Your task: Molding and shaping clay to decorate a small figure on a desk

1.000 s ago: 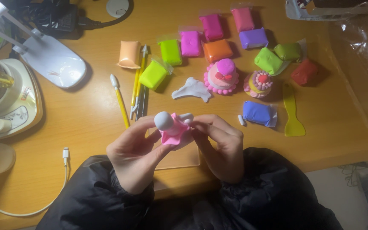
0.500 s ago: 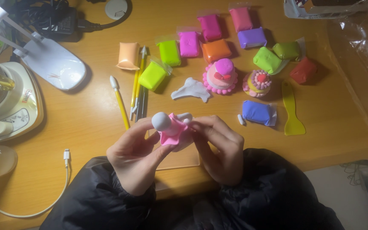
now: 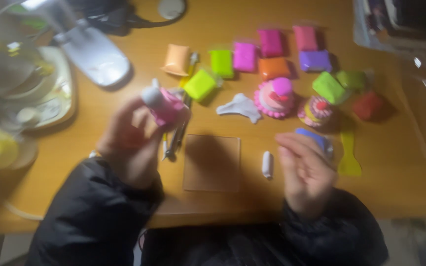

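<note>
- Head view: the left hand (image 3: 129, 143) holds the pink figure (image 3: 166, 106) with its pale round head, lifted above the surface (image 3: 395, 187), near the tools (image 3: 176, 140).
- The right hand (image 3: 306, 170) is apart from it, fingers loosely spread, holding nothing I can see; it hovers by the blue clay (image 3: 314, 138) and near the white piece (image 3: 267, 165).
- The picture is blurred, so fine detail is unclear.
- In my judgement, a light grip at the body suits soft clay; pressing the head could dent it.
- The square mat (image 3: 212, 162) lies free between both hands, a good place for putting the figure down.
</note>
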